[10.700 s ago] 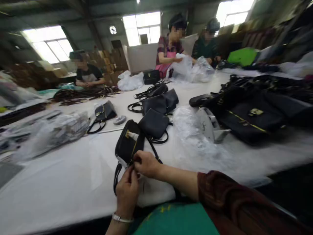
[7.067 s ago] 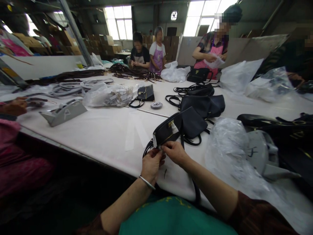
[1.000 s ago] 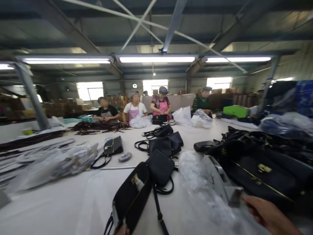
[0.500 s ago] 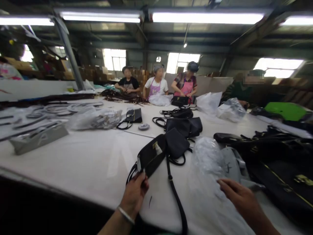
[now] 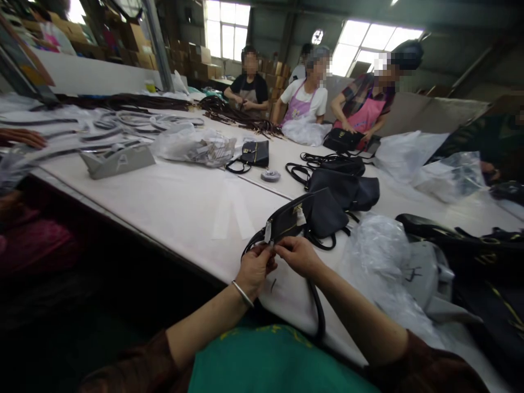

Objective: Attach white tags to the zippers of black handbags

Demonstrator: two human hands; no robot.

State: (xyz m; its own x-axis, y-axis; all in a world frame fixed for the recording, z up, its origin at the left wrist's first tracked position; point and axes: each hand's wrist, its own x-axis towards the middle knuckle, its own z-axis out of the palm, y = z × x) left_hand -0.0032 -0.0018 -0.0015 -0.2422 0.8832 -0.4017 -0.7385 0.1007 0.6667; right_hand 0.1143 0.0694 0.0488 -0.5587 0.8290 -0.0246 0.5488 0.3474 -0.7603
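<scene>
A black handbag (image 5: 282, 218) with gold trim lies tilted on the table in front of me. My left hand (image 5: 256, 267), with a silver bangle on the wrist, is closed at its near end. Against it, my right hand (image 5: 298, 255) pinches at the same spot, fingertips almost touching the left thumb. A small white tag (image 5: 268, 232) sticks up just above the fingers, and another white piece (image 5: 301, 216) sits by the gold clasp. What the right fingertips pinch is too small to make out. The bag's black strap (image 5: 317, 311) hangs over the table edge.
More black bags (image 5: 344, 188) lie beyond, and a dark pile (image 5: 487, 273) is at the right. Clear plastic bags (image 5: 376, 251) lie beside a grey form (image 5: 426, 273). A grey holder (image 5: 118, 161) stands left. Co-workers (image 5: 303, 103) work across the table; another person's hand (image 5: 22, 136) shows at left.
My right hand has come from above the plastic bags to meet my left hand at the handbag's end. The camera view has tilted down and turned right.
</scene>
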